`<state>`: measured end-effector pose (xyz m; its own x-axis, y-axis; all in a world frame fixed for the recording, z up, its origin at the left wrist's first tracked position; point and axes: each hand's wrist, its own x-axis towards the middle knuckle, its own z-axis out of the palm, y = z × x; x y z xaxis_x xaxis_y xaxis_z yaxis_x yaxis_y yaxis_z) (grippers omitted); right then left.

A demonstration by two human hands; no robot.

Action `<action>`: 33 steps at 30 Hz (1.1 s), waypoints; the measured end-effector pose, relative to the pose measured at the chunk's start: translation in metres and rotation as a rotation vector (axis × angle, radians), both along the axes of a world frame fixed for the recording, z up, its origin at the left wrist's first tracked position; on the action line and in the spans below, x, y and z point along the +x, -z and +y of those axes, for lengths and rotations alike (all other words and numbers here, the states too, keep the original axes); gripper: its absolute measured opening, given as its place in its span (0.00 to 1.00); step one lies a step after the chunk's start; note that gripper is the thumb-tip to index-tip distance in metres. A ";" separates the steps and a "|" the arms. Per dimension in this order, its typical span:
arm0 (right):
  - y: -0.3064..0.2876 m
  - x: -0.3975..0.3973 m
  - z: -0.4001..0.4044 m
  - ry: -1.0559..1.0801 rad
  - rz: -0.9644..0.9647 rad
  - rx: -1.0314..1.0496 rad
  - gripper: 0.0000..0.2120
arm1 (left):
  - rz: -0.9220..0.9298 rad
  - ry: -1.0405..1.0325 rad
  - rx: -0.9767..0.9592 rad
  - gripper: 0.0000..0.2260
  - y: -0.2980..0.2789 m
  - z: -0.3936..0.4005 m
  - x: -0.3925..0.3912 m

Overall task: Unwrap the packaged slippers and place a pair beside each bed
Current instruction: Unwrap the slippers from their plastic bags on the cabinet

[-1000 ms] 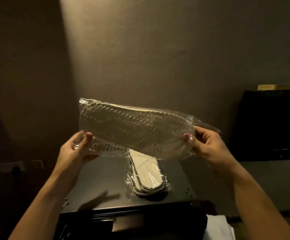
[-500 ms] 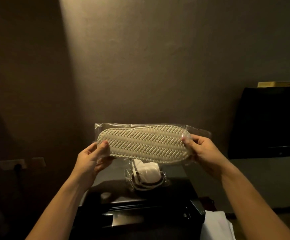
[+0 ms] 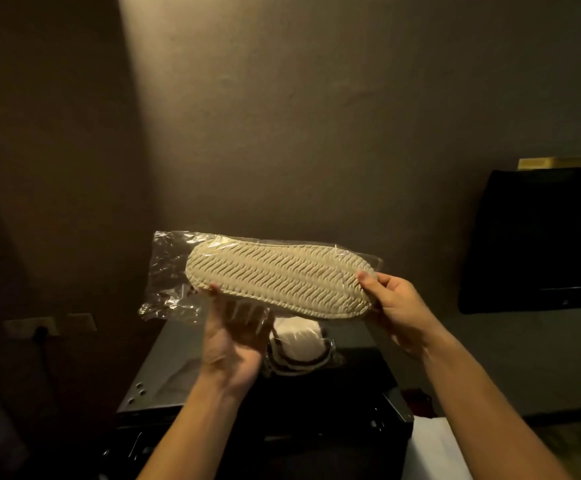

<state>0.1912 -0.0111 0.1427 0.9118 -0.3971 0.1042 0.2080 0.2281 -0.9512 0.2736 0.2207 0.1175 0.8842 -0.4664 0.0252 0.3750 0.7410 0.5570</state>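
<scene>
The packaged slippers (image 3: pixel 277 280) are held up in the air in front of the wall, above the dark worktop (image 3: pixel 164 372), sole side toward the camera. Their long axis runs nearly level from left to right, dipping slightly toward the right.

The right hand (image 3: pixel 391 303) has its grip clamped on the right end of the pack, thumb pressed on the ribbed sole and fingers curled behind. The left hand (image 3: pixel 233 341) sits under the lower edge, left of the middle, palm up with fingers reaching behind the pack; from here it looks like a supporting hold, but whether those fingers pinch the film is hidden, so I cannot tell if that grip is closed.

The loose, empty stretch of the clear plastic bag (image 3: pixel 169 271) trails out past the slipper toe on the far left, just beyond the left hand. That is probably the end to open, and the left hand is the nearer one to it.

The bag holds the slippers, only one sole showing. A second wrapped pair (image 3: pixel 297 344) lies on the worktop directly below, partly hidden by the left hand, also in its plastic.
</scene>
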 end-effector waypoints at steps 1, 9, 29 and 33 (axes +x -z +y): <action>0.001 0.002 0.005 -0.009 0.000 -0.002 0.09 | 0.010 -0.015 0.004 0.19 -0.003 -0.011 -0.002; 0.002 -0.004 0.002 -0.018 0.001 -0.026 0.13 | 0.083 -0.140 0.018 0.14 -0.015 -0.014 0.020; 0.006 -0.020 -0.028 0.098 -0.002 0.090 0.13 | 0.046 -0.256 0.044 0.07 -0.029 -0.002 0.063; 0.000 -0.026 -0.037 0.171 -0.005 0.057 0.16 | 0.105 -0.398 0.013 0.11 -0.025 0.023 0.085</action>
